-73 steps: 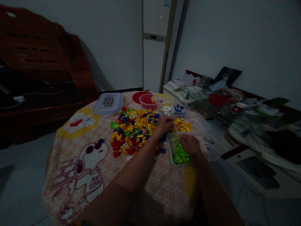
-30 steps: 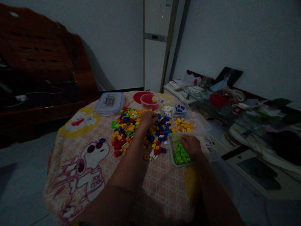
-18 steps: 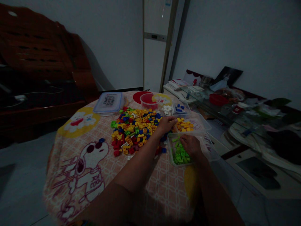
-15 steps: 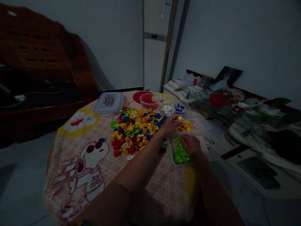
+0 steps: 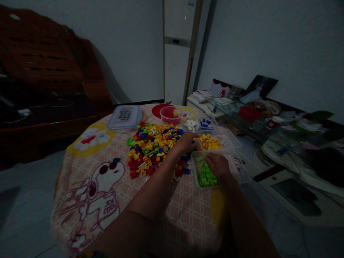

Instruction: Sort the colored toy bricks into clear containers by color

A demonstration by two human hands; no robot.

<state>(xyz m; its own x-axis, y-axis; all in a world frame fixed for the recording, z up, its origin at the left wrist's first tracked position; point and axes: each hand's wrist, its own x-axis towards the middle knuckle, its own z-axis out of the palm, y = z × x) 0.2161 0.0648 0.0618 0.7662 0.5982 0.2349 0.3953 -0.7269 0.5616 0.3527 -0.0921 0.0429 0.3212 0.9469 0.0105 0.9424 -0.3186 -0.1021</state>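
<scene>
While blocks (image 5: 149, 145) flank the left hand (image 5: 187, 142), tablecloth (image 5: 185, 211) spreads between forearms (image 5: 156, 190).

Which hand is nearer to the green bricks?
Right. The right hand is at the green bricks, reaching over their right side; the left hand is farther off, beside the yellow bricks.

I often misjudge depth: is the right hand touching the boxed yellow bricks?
Apart: the head view shows a gap, with a box rim, between right hand and yellow bricks.
</scene>
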